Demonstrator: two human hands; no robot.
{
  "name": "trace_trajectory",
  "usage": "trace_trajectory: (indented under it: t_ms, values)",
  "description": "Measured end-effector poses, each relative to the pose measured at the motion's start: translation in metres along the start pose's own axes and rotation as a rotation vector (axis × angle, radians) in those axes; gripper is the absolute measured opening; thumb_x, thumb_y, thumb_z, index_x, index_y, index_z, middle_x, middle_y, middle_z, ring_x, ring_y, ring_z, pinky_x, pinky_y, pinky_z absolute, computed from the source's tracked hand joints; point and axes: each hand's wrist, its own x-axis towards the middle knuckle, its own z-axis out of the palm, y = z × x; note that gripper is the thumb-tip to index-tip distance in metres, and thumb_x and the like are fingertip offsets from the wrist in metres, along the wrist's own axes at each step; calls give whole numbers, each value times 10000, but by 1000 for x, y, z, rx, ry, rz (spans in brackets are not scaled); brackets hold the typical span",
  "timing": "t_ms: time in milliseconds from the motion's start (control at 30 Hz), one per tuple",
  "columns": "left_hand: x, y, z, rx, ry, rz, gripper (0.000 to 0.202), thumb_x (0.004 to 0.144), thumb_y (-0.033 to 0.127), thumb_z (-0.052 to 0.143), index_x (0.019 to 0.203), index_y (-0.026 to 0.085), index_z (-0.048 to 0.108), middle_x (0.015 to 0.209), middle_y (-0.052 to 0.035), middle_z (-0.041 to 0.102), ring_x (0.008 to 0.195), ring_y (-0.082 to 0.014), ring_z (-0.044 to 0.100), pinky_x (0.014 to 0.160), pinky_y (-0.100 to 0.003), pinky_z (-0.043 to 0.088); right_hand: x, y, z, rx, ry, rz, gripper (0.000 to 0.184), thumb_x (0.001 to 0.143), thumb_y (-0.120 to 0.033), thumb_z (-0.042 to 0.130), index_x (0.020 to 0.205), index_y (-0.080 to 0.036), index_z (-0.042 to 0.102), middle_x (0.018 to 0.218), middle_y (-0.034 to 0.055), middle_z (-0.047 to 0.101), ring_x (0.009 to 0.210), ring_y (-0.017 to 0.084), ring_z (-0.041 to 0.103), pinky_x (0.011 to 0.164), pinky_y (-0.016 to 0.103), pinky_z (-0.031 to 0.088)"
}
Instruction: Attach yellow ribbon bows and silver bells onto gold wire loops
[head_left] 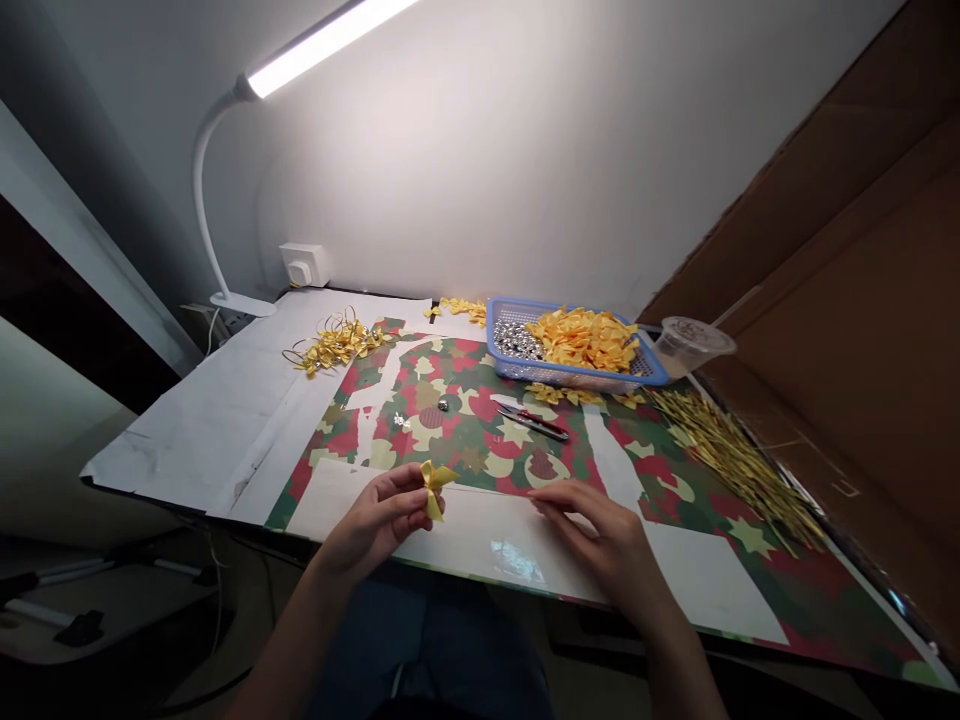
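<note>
Pinching a shiny yellow ribbon bow (433,482) in left hand (384,512), tbh can't tell if gripping anything in right hand (592,525)

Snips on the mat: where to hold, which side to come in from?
Likely best by the dark rear section of the snips, from the near right. They lie on the patterned mat with slim silver tips pointing left and slightly away, so that approach should avoid the tips.

The left grip (384,515) pinches a yellow ribbon bow (432,480).
</note>
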Motion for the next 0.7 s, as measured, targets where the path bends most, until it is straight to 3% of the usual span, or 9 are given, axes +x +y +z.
trace_trajectory:
  t_ms: [233, 367, 533, 700]
  values:
    - [-6, 0, 0, -180, -26, -49, 221, 639, 170, 781, 821, 105, 673, 680, -40, 644, 603, -77, 578, 488, -98, 452, -1, 10, -12, -167, 54, -42, 127, 886, -242, 511, 856, -218, 632, 824, 39, 690, 745, 176, 670, 649, 262, 542]
    - [-8, -1, -2, -180, 29, -45, 210, 643, 183, 794, 791, 95, 673, 661, -30, 635, 594, -70, 588, 474, -82, 459, 2, 7, -12, -197, 71, -73, 95, 874, -217, 542, 866, -225, 637, 834, 34, 690, 751, 173, 667, 647, 262, 537]
    - [-12, -2, -4, -229, 90, -40, 223, 603, 155, 820, 763, 108, 671, 674, -14, 622, 594, -63, 593, 505, -80, 494, 6, -3, -13, -163, 213, -138, 100, 851, -160, 576, 863, -228, 648, 767, 12, 678, 681, 147, 650, 602, 247, 524]
    - [-17, -7, -5, -381, 11, 3, 181, 629, 162, 805, 731, 143, 656, 751, -5, 573, 657, -61, 581, 539, -92, 483, 6, -18, -9, -41, 359, -155, 203, 803, -87, 620, 913, -250, 671, 805, 4, 688, 716, 156, 653, 634, 277, 536]
